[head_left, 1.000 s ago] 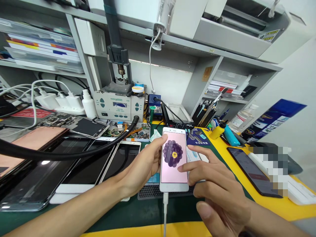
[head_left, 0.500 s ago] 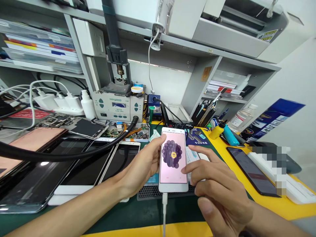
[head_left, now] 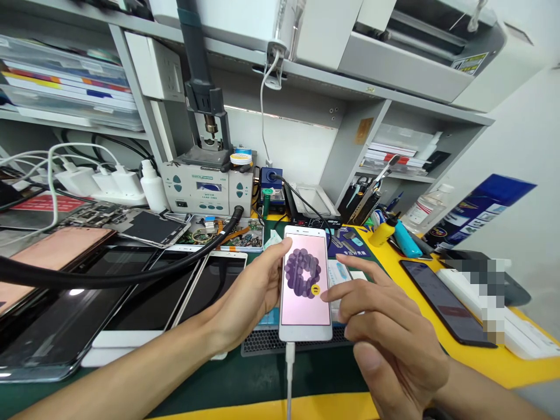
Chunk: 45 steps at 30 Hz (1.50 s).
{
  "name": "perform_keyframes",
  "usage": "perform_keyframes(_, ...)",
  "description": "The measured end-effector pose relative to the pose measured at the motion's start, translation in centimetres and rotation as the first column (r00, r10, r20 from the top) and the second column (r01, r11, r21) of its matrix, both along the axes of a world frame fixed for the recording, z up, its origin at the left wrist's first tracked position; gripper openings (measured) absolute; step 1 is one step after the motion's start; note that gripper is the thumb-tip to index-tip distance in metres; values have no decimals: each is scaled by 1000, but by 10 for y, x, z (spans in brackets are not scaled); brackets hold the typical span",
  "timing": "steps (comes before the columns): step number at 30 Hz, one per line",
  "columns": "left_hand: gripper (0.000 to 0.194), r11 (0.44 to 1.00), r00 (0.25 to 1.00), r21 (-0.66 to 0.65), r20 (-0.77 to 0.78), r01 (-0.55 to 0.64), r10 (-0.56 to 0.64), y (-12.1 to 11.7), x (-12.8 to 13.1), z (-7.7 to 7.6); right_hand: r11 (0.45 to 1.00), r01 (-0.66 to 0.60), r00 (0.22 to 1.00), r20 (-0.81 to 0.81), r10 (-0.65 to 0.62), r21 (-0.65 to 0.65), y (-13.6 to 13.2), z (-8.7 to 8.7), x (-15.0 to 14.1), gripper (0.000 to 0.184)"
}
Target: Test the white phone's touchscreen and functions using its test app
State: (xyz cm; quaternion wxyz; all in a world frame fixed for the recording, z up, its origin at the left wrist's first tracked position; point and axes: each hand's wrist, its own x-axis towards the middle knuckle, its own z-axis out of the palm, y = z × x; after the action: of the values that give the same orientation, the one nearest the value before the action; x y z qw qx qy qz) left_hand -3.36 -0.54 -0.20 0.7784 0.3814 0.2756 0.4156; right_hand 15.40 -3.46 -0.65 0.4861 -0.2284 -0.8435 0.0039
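Observation:
A white smartphone (head_left: 305, 312) is held upright by my left hand (head_left: 251, 289), thumb on its left edge and fingers behind it. Its lit pink screen has a ring of dark purple circles and a yellow round icon at the ring's lower right. A white charging cable (head_left: 289, 364) is plugged into the phone's bottom end. My right hand (head_left: 394, 332) holds nothing; its fingers are apart, with one fingertip at the screen's right edge. Whether that fingertip presses the glass I cannot tell.
Several phones lie at left, under a thick black hose (head_left: 131, 277). Behind them stand an open tray of circuit boards (head_left: 254, 238) and a hot air station (head_left: 199, 189). A black phone (head_left: 446, 303) lies at right, near a yellow bottle (head_left: 382, 234) and a blue can (head_left: 485, 204).
On the phone's screen, the yellow icon has moved from the middle of the circles to their lower right, and the small text at the bottom is gone. Both hands stay nearly in place.

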Motion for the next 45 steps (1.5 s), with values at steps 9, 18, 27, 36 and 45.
perform_keyframes(9,46,1000,1000,-3,8,-9,9,0,1,1,999,18,1000,-10,-17,38,1,7,-1,15)
perform_keyframes(18,46,1000,1000,18,0,5,-5,0,0,-2,998,45,997,-66,-42,45,4,9,-5,17)
perform_keyframes(27,48,1000,1000,15,-11,-7,7,0,0,-4,998,61,984,-166,-56,24,2,5,-8,18)
perform_keyframes(36,47,1000,1000,11,2,-18,18,1,0,-4,998,60,998,-11,-59,30,7,9,-2,17)
perform_keyframes(45,47,1000,1000,20,10,-9,9,1,0,-8,998,65,979,-195,-66,-11,6,-5,0,14)
